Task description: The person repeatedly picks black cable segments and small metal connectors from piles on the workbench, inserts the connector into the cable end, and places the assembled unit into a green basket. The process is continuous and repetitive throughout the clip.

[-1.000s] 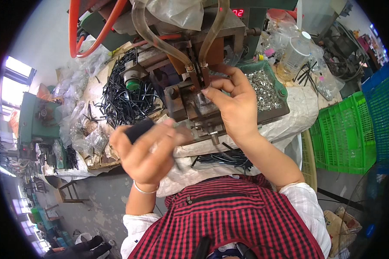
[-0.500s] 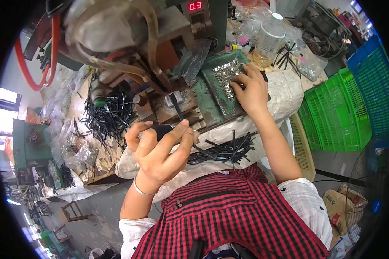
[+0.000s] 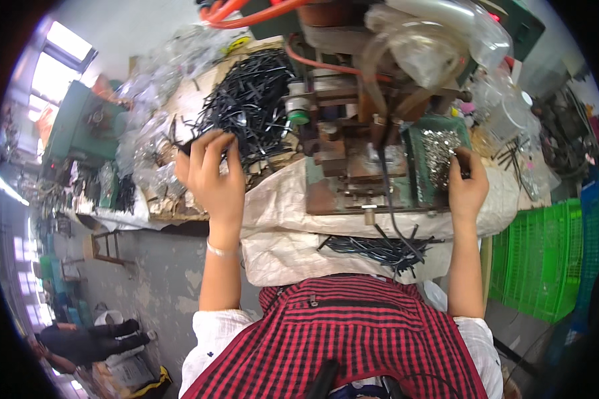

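Observation:
My left hand (image 3: 214,176) is raised at the left edge of a pile of black strips (image 3: 249,100), fingers bent but apart, with no strip visible in its grasp. Something dark shows by its outer fingertips. My right hand (image 3: 469,186) rests at the right side of a green tray (image 3: 416,166) of small shiny metal pieces (image 3: 440,156). Its thumb and fingers are curled together, and what they hold, if anything, is hidden. Between the hands stands a press machine (image 3: 359,163). One long black strip (image 3: 391,206) hangs from its working spot down over the front edge.
A bundle of black strips (image 3: 379,249) lies on pale sheeting (image 3: 279,249) in front of me. Green crates (image 3: 539,259) stand at right. A clear plastic bottle (image 3: 509,113) and plastic bags sit behind the tray. Another person (image 3: 90,342) is at lower left.
My left hand has let go of the black strip at the machine and moved left to the strip pile. My right hand stays at the metal pieces. The view has swung left.

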Available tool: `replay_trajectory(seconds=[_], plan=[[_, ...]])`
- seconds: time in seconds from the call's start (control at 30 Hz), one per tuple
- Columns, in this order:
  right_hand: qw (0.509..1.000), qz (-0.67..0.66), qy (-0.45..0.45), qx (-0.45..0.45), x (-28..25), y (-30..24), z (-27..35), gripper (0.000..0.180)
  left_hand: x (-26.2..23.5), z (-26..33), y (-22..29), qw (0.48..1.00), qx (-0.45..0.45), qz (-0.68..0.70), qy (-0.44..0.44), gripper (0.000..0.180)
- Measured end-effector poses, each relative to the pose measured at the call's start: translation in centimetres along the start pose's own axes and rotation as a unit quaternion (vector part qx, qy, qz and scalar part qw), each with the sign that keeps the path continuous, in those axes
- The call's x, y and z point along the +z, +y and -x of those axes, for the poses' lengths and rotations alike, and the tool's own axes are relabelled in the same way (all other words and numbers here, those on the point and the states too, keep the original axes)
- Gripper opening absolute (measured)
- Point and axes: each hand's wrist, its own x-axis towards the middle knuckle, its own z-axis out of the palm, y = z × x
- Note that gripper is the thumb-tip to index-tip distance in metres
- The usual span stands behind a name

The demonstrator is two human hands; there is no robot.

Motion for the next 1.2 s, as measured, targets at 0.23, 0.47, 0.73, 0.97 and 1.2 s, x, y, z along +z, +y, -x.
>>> replay_trajectory(seconds=[0.23, 0.47, 0.73, 0.97, 1.2], plan=[[0.995, -0.045, -0.069, 0.063, 0.6, -2.7, -0.4, 0.015, 8.9, -0.1, -2.4, 0.979, 0.119, -0.057, -0.154, 0.014], [0.996, -0.033, 0.027, 0.078, -3.2, -0.3, 1.7, 0.013, 13.6, 1.8, -5.0, 0.996, -0.008, 0.034, -0.085, 0.013], [0.953, -0.281, -0.115, 0.004, -0.9, -10.5, 0.0, 0.017, 6.2, -0.8, -4.6, 0.405, -0.616, 0.674, -0.046, 0.013], [0.908, -0.395, -0.11, 0.087, 4.6, -12.9, 0.8, 0.036, 0.2, 1.3, 4.0, 0.693, -0.392, 0.605, -0.014, 0.01], [0.853, -0.476, -0.147, 0.157, 3.7, -16.0, 0.7, 0.046, -3.8, 0.3, 8.7, 0.926, 0.205, 0.31, -0.07, 0.014]])
